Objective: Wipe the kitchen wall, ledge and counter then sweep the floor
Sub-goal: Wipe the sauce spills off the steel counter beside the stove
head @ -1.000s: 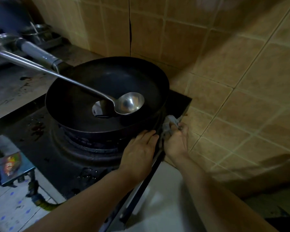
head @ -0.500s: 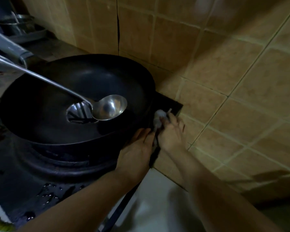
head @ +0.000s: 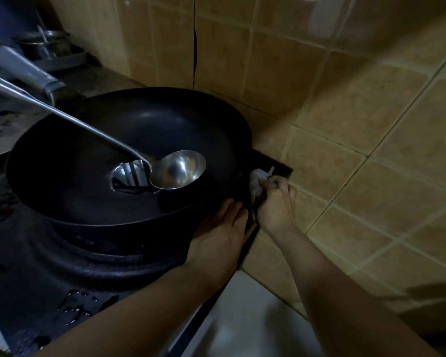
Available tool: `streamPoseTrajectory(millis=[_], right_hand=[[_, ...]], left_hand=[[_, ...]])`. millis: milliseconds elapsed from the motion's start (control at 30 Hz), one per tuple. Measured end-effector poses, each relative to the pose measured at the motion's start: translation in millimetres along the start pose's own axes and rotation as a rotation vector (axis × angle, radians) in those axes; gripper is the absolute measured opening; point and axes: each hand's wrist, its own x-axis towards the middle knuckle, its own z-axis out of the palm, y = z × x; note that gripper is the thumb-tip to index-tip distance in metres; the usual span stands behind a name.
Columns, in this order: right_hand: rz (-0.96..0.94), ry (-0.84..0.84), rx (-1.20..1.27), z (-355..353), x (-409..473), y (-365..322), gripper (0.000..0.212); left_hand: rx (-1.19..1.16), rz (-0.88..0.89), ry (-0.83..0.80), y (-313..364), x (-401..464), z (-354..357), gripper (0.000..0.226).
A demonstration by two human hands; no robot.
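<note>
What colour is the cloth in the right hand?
White, maybe pale grey; the cloth shows in the head view.

The wok (head: 129,161) is dark metal with a dull, satin sheen, its grey handle (head: 23,70) smooth and matt. The ladle (head: 177,172) lying in it is polished steel, bright as a mirror in the bowl. The wall tiles (head: 345,124) are glazed tan ceramic (faintly mottled, with pale matt grout). The stove top (head: 49,292) is black, slick and beaded with wet drops. The rag (head: 256,182) gripped by the right hand (head: 276,204) is soft, crumpled whitish cloth.
</note>
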Motion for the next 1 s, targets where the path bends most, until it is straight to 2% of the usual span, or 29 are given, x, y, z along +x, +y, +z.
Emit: streamPoseTrajectory(millis=[233, 367, 500, 600, 700, 800, 900, 1000], right_hand=[[-0.203, -0.035, -0.074, -3.1, -11.3, 7.5, 0.045], [-0.195, -0.077, -0.148, -5.0, 22.3, 9.8, 0.049], [-0.117, -0.086, -0.210, -4.9, 57.8, 22.8, 0.049], [-0.075, -0.033, -0.214, -3.3, 73.9, 33.0, 0.046], [-0.018, 0.010, -0.164, 1.1, 74.9, 29.9, 0.040], [-0.001, 0.059, -0.143, 4.8, 54.8, 21.7, 0.038], [-0.021, 0.138, -0.073, 12.5, 21.3, 14.4, 0.041], [0.146, 0.167, 0.159, 7.9, 24.6, 9.3, 0.032]], left_hand=[[0.047, 0.027, 0.037, 8.5, 5.6, 3.9, 0.049], [0.131, 0.017, 0.056, 7.5, 16.8, 10.3, 0.050], [0.178, -0.003, -0.005, 9.4, 27.4, 16.6, 0.062], [0.160, -0.031, 0.014, 10.4, 35.2, 18.3, 0.059], [0.168, -0.034, -0.095, 15.9, 40.4, 9.8, 0.064], [0.199, -0.046, -0.073, 12.8, 37.7, 13.6, 0.061], [0.142, -0.009, 0.043, 8.6, 34.8, 21.9, 0.043], [0.176, 0.035, 0.098, 7.4, 39.1, 23.9, 0.043]])
